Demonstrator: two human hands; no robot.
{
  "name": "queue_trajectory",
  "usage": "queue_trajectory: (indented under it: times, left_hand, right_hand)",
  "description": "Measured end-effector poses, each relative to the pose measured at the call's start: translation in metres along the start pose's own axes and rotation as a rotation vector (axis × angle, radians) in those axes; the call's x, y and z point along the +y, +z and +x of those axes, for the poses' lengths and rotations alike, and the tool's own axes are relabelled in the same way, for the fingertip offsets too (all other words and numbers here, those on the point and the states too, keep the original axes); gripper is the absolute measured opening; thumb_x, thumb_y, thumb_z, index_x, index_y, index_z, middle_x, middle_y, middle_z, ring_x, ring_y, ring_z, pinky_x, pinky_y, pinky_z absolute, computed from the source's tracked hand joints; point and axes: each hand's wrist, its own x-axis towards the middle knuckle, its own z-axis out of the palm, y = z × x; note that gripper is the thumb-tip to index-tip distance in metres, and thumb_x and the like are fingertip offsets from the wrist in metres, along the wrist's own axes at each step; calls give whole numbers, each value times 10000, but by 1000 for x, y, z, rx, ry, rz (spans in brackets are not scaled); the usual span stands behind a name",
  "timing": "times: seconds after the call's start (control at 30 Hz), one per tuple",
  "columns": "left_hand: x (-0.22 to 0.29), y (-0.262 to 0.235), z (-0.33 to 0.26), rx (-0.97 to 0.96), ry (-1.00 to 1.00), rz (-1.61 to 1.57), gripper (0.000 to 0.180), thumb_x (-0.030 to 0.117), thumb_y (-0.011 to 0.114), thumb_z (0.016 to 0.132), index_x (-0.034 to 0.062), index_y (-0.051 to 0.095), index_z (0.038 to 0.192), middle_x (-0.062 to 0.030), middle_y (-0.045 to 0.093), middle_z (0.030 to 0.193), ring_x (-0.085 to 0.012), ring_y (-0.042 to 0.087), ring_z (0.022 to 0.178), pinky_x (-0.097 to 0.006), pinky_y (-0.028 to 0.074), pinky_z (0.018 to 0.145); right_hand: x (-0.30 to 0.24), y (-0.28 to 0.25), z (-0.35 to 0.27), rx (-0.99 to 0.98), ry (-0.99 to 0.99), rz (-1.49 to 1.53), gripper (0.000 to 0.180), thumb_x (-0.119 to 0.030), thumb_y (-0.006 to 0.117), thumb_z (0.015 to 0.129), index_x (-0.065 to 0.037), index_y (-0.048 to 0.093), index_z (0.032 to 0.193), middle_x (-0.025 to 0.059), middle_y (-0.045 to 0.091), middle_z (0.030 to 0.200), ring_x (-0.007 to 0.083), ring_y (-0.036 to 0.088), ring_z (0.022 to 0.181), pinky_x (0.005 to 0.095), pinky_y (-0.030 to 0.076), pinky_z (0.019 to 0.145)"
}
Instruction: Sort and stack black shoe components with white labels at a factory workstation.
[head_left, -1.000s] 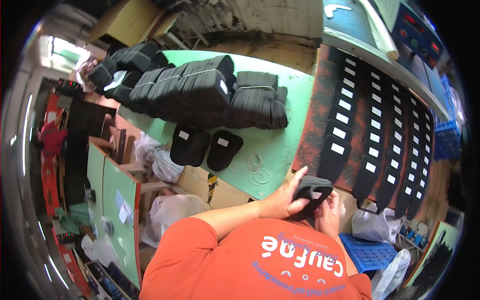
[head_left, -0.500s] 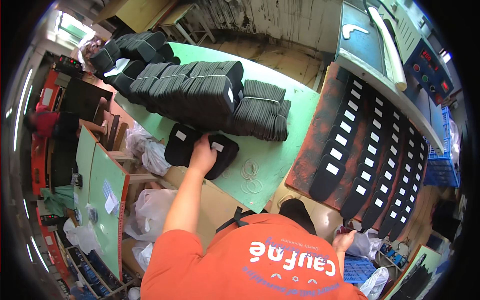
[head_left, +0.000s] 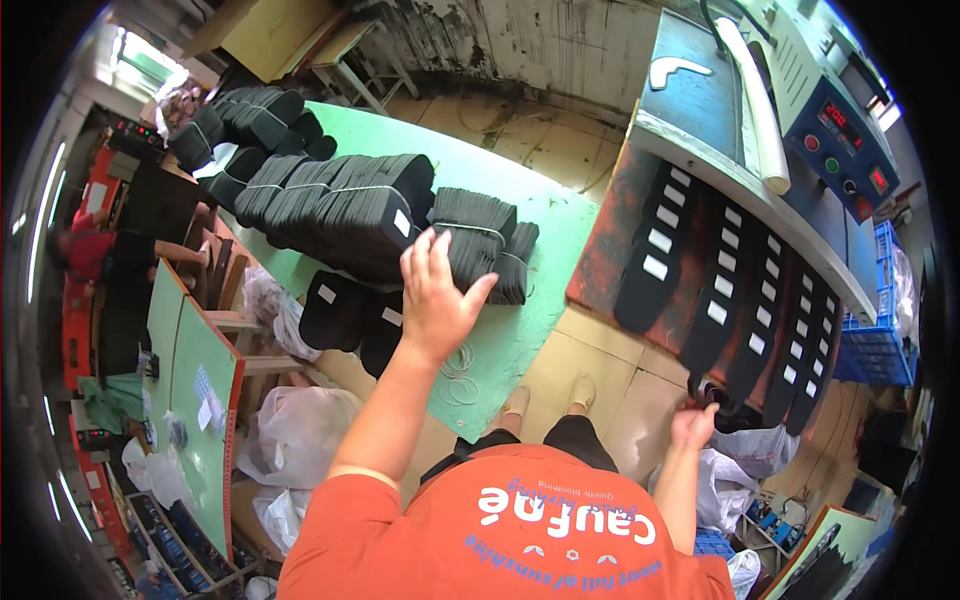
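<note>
Currently left hand (head_left: 437,305) is spread by black stack (head_left: 474,228) on counter (head_left: 558,215), right hand (head_left: 692,426) near black pads (head_left: 706,338), grip unclear.

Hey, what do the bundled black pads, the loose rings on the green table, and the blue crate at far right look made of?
Bundled black pads: probably fabric or foam, matte, judging by their dull, soft-looking edges. Loose rings: possibly rubber, pale and thin, lying in slack loops; finish too small to tell. Blue crate: likely plastic, given its uniform colour and grid-like sides.
</note>
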Motion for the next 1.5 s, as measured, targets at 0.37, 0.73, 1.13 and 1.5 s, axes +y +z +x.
queue_trajectory:
  times: [0.37,0.73,1.13,1.5]
  left_hand:
    - [32,-86,32,-416,-470,221,1014,438,766,598,93,254,1401,-245,346,1358,-388,371,1212,-459,249,1036]
    - [37,-162,-49,66,-375,-463,884,149,777,617,-6,307,1349,-192,427,1257,-308,449,1155,-378,363,990]
    - [77,-180,-117,253,-570,-988,830,87,707,714,-8,219,1378,-129,439,1262,-209,457,1148,-333,357,994]
    - [134,-137,-73,-11,-42,-221,890,275,760,673,-31,273,1352,-236,359,1316,-390,411,1111,-454,335,959]
  right_hand:
    - [-94,98,-7,-39,-193,-331,237,-318,484,947,-89,544,929,-19,488,720,93,385,537,247,322,489]
    - [-142,175,-19,9,-251,-360,244,-308,513,935,-74,530,1002,-23,490,694,79,364,498,241,265,427]
    - [-132,202,-25,100,-238,-283,263,-354,536,917,-107,503,1001,-19,451,703,100,384,513,253,284,445]
    - [5,236,-273,-1184,150,-497,1109,-563,716,683,-72,67,1437,98,279,1391,230,320,1276,380,275,1052]
